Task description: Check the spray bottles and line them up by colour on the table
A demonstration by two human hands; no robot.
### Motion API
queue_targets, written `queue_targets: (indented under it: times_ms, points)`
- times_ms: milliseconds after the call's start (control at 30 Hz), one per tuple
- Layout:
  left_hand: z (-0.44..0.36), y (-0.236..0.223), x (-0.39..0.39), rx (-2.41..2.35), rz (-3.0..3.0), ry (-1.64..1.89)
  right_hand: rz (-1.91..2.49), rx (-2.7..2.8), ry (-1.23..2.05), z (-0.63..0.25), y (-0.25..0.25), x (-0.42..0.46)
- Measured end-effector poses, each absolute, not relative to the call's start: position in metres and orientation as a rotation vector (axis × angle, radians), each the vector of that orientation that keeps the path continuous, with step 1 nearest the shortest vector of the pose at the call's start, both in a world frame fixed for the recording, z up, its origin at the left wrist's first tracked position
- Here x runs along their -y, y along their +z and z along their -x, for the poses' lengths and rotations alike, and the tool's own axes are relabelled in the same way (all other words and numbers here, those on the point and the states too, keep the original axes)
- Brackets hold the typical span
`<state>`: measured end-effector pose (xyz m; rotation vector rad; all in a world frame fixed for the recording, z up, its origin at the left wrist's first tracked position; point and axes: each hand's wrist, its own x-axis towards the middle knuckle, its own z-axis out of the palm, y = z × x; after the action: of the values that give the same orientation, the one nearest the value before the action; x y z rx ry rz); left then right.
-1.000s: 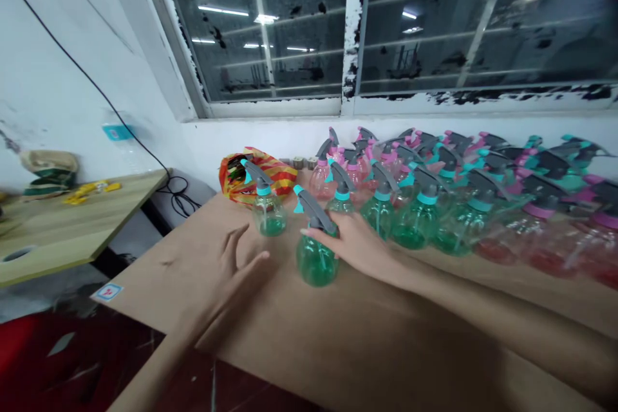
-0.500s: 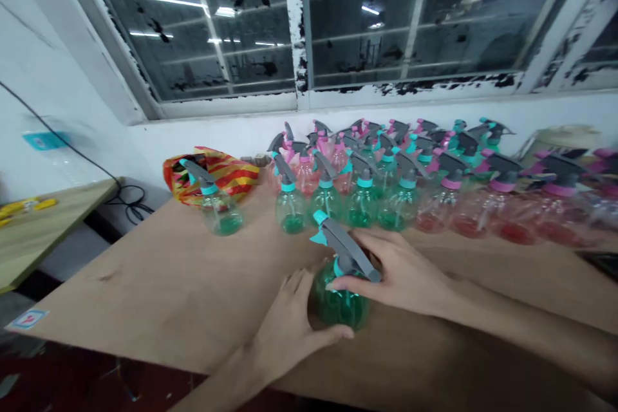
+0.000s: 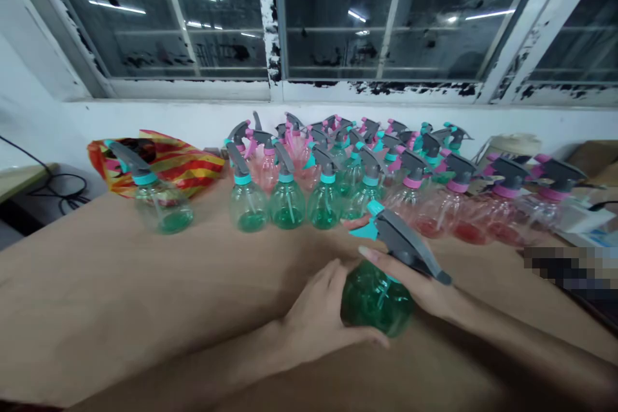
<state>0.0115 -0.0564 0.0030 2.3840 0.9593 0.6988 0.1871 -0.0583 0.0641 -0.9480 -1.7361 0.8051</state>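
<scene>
Together, the hands hold a round, see-through green plastic spray bottle (image 3: pixel 371 302) above or on the near middle of the brown worktop (image 3: pixel 145 296); whether its base touches is unclear. The left hand (image 3: pixel 313 322) cups the body, thumb along the near side, while the right hand (image 3: pixel 420 283) curls around the neck, thumb in front. Its long axis leans, top to the right of the base; the turquoise nozzle points up-left and the grey trigger head slopes down-right. The ribbed-looking body is dark green, its liquid level hard to read. Beyond stand four upright green bottles (image 3: pixel 287 203) with shallow green liquid, then pink-collared clear bottles (image 3: pixel 437 209), reddish liquid low in several. Apart on the left, another green-filled bottle (image 3: pixel 164 209) stands before a red-and-yellow striped plastic bag (image 3: pixel 193 164), its dark contents indistinct.
</scene>
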Motion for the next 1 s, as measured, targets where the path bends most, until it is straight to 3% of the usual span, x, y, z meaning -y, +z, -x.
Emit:
queue_targets:
  times_ms: [367, 1000]
  points:
    - [0.022, 0.005, 0.016, -0.978, -2.726, 0.234, 0.927, 1.789, 0.837, -0.194, 0.061, 0.035]
    - [0.024, 0.002, 0.017, -0.948, -2.767, 0.235, 0.917, 1.766, 0.78, -0.193, 0.055, 0.023]
